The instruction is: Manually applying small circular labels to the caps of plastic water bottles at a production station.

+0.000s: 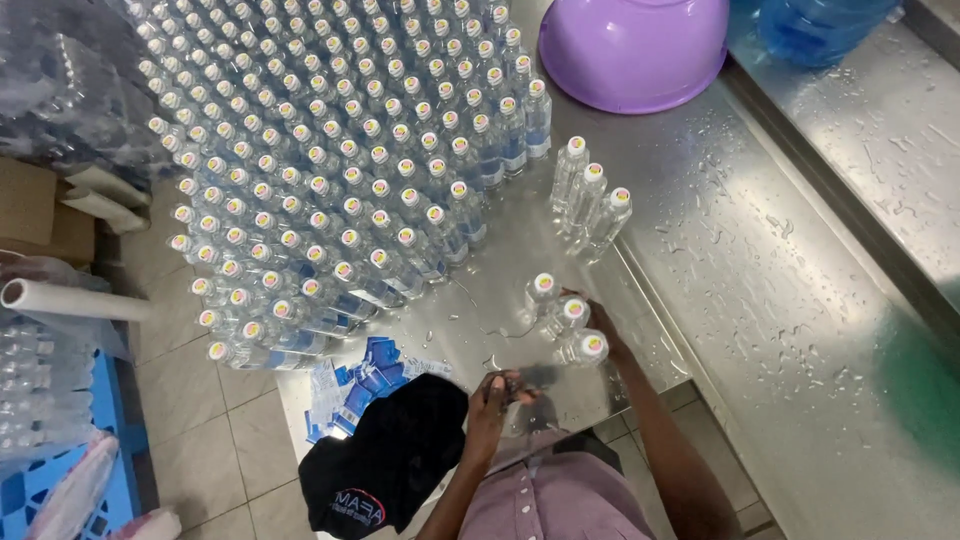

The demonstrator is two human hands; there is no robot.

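My right hand (603, 322) reaches to a small group of three clear plastic bottles (573, 312) with white-and-yellow caps near the steel table's front edge. Its fingers wrap the nearest bottle (590, 347). My left hand (497, 392) hovers just left of it over the wet tabletop, fingertips pinched on a small dark piece (527, 380); I cannot tell what that piece is. Three more capped bottles (594, 195) stand apart a little farther back. A large block of several bottles (350, 170) fills the table's left half.
A pile of blue labels (365, 378) and a black cloth (390, 465) lie at the table's (720, 260) front left. A purple basin (635, 45) and a big blue water jug (820, 25) stand at the back. Wrapped bottle packs (60, 90), a paper roll (60, 298) and a blue crate (60, 480) sit on the left.
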